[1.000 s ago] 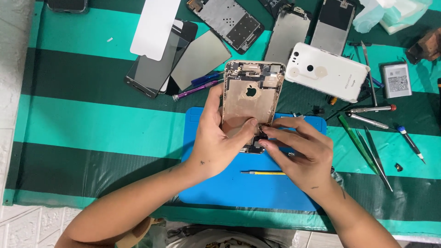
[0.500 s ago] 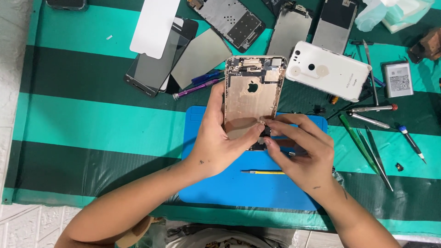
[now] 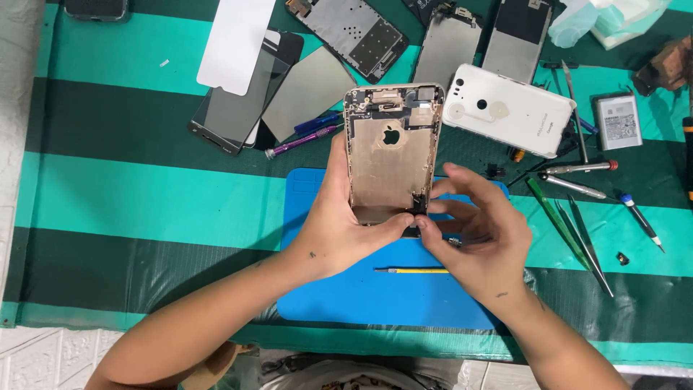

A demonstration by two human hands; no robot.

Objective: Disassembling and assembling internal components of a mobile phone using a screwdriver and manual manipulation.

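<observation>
Green-striped surface point(image 3: 144, 195) carries a blue mat point(image 3: 339, 289), above which the left hand point(image 3: 339, 231) clasps the gutted phone housing point(image 3: 390, 166) by its edge while the right hand point(image 3: 476, 238) pinches its lower corner; judged light, rigid, thin-walled, best held by the side rails.

Bright, even light falls from above on my bench point(image 3: 108, 195); the shadows under my forearms are soft and short. The white phone back point(image 3: 520, 115) and the pale screen film point(image 3: 234, 43) shine with mild glare. Everything is sharp, with no motion blur, and the far edges bend only slightly.
</observation>
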